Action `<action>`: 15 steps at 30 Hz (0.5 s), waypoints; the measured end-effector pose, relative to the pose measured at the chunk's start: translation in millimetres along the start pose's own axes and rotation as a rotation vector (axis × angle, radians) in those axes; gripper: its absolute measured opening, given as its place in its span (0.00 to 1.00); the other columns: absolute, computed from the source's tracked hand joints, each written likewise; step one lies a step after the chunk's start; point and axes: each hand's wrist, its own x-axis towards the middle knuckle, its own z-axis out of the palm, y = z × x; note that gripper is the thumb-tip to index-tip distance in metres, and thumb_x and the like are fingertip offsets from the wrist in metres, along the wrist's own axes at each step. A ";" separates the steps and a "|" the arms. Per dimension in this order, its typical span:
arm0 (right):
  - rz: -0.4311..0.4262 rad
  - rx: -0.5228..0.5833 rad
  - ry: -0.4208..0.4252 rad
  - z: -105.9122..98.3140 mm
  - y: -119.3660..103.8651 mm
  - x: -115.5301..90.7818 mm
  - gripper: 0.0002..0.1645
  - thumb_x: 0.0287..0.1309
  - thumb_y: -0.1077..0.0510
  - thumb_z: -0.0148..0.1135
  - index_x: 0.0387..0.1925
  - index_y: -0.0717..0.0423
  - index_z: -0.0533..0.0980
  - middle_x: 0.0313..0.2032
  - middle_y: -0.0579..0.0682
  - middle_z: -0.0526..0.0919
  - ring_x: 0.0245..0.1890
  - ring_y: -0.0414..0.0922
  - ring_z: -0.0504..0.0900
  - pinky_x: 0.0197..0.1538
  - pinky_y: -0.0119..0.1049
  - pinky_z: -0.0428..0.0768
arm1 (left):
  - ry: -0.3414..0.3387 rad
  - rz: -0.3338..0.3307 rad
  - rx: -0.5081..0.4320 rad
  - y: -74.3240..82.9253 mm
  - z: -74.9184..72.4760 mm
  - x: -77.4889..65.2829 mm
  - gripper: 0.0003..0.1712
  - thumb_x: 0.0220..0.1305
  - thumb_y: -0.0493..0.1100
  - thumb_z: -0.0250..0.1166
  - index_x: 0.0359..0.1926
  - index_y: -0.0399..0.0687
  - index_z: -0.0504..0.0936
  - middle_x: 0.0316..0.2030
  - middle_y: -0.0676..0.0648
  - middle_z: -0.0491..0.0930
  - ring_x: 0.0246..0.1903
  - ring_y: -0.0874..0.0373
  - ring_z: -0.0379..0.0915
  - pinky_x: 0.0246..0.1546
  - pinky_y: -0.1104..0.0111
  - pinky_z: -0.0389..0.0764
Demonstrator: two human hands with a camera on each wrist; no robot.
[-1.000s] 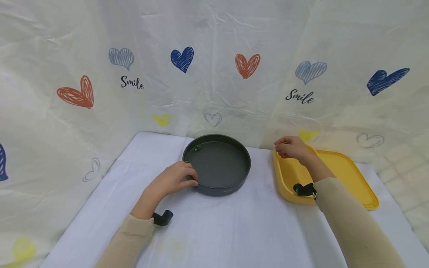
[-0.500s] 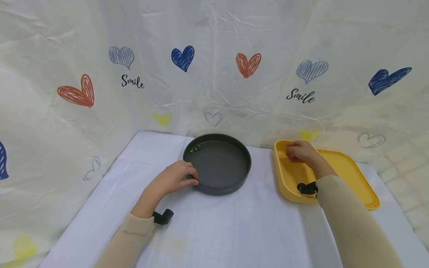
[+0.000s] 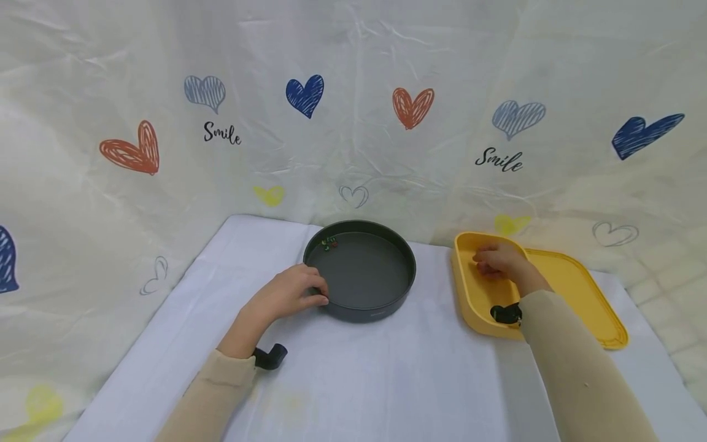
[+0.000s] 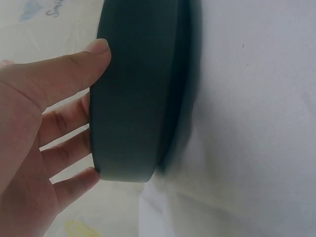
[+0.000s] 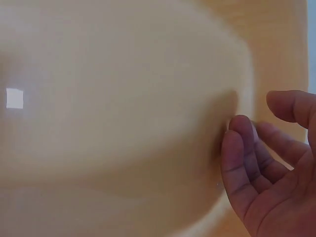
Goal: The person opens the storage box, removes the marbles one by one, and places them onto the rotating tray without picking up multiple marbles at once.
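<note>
A round dark grey pan (image 3: 364, 276) without a visible handle rests on the white cloth. My left hand (image 3: 293, 291) grips its near left rim; in the left wrist view the thumb (image 4: 81, 66) lies at the outer edge and the other fingers reach behind it. Small green and reddish bits (image 3: 328, 244) lie inside the pan by the far left wall. On the right, my right hand (image 3: 502, 261) reaches down into a yellow box (image 3: 463, 288). Its loosely bent fingers hold nothing visible in the right wrist view, and the thumb (image 5: 289, 104) stands apart from them.
A yellow lid (image 3: 580, 294) lies right of the box, partly behind the right forearm. Black wrist cameras sit on both wrists. Behind the cloth-covered table (image 3: 386, 380) hangs a pale sheet (image 3: 353, 123) printed with hearts and "Smile".
My right hand has moved from over the box's far left rim down and right into the box. The left hand keeps its hold on the pan. The bits in the pan look slightly shifted.
</note>
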 end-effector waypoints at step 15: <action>-0.022 -0.050 0.016 6.1 0.9 0.8 0.15 0.69 0.56 0.54 0.44 0.67 0.68 0.26 0.45 0.77 0.30 0.41 0.80 0.42 0.37 0.84 | 0.006 0.019 0.010 -2.4 1.4 0.4 0.04 0.59 0.50 0.73 0.33 0.61 0.86 0.33 0.63 0.78 0.40 0.57 0.76 0.44 0.64 0.76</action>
